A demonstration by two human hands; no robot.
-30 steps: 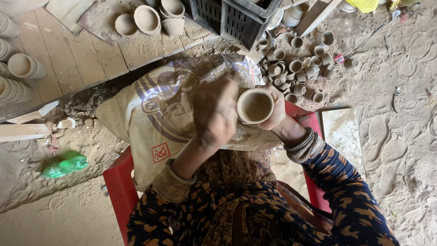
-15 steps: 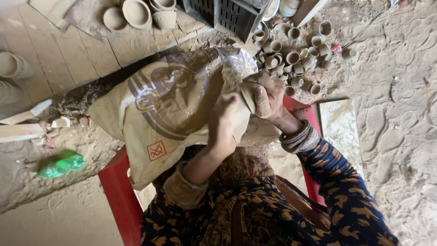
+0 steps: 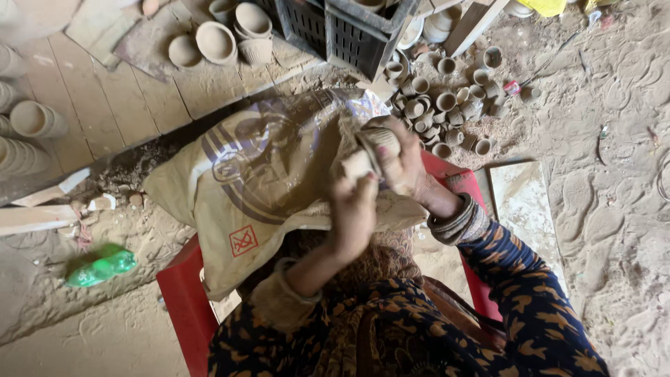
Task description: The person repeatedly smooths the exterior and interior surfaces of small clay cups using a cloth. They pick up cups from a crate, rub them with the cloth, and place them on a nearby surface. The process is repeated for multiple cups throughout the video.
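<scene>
right hand (image 3: 405, 164) fingers (image 3: 391, 136) are curled tight round a small clay cup (image 3: 370, 155), and the left hand (image 3: 352, 209) fingers are closed on its lower side, so both are gripping it. the cup is pale tan, dusty, unglazed, tipped sideways so you mostly see its outer wall, with most of it tucked behind the fingers. it's held up in the air above a big woven sack (image 3: 258, 181) draped over the lap, which sits on a red plastic stool (image 3: 185, 307). further out there's a heap of little clay cups (image 3: 447, 105) on the sandy floor, a dark crate (image 3: 335, 31), bigger pots (image 3: 216, 42) on wooden boards, and a green plastic bag (image 3: 101, 265) off to the side
</scene>
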